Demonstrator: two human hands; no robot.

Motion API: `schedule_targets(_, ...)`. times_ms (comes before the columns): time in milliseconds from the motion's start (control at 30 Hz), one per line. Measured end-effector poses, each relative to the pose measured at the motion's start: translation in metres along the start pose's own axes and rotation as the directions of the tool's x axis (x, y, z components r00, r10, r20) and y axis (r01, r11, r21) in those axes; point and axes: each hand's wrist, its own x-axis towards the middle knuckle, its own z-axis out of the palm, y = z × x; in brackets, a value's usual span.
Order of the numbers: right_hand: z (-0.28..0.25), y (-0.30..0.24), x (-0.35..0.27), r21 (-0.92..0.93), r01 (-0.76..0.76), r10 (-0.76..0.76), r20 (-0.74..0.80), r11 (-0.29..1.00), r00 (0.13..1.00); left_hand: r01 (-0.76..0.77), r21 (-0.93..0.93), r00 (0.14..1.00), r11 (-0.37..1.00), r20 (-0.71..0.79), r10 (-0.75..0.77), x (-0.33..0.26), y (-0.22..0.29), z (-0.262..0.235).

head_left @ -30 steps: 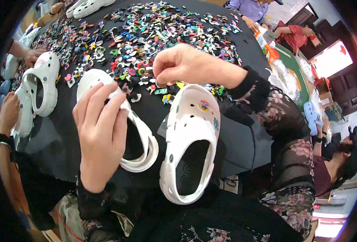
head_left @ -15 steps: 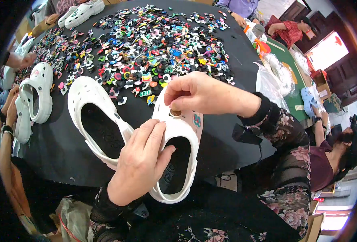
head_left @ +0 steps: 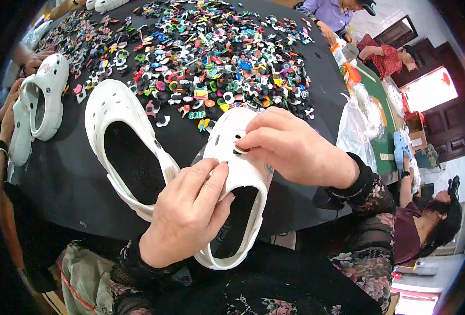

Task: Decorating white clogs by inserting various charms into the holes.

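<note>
Fingers, right hand (head_left: pixel 302 148): pinching a small, round, pale-rimmed charm (head_left: pixel 240 150) at the upper of a white, perforated, moulded clog (head_left: pixel 243 172), near centre. Left hand (head_left: pixel 187 211): clasping that clog's instep, apparently for steadiness. Matching white clog (head_left: pixel 114 107): just left.

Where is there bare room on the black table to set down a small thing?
Bare table lies between the pair of shoes at far left and the white shoe left of the left hand. A second patch lies between the charm pile and the clear plastic bag on the right. That pile crowds the far middle.
</note>
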Motion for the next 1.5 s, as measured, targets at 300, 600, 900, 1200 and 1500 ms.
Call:
schedule_targets(300,-0.01,-0.005,0.01,-0.088,0.045,-0.033,0.138,0.995,0.99,-0.051,0.012,0.998,0.999,-0.034,0.052,-0.001,-0.002,0.0)
schedule_targets(600,-0.008,-0.007,0.01,-0.344,0.26,-0.199,0.203,0.902,0.959,-0.153,0.067,0.985,0.986,-0.07,0.157,-0.004,-0.008,0.006)
schedule_targets(900,-0.008,-0.007,0.006,-0.248,0.276,-0.19,0.321,0.929,0.928,-0.189,0.113,0.974,0.975,-0.102,0.201,-0.007,-0.011,0.009)
schedule_targets(1200,-0.007,-0.007,0.011,-0.099,0.187,-0.121,0.461,0.977,0.879,-0.212,0.132,0.969,0.968,-0.099,0.225,-0.007,-0.013,0.012)
schedule_targets(1500,-0.008,0.005,-0.001,-0.069,0.081,-0.06,0.263,0.994,0.963,-0.223,0.106,0.966,0.969,-0.105,0.234,-0.005,-0.013,0.01)
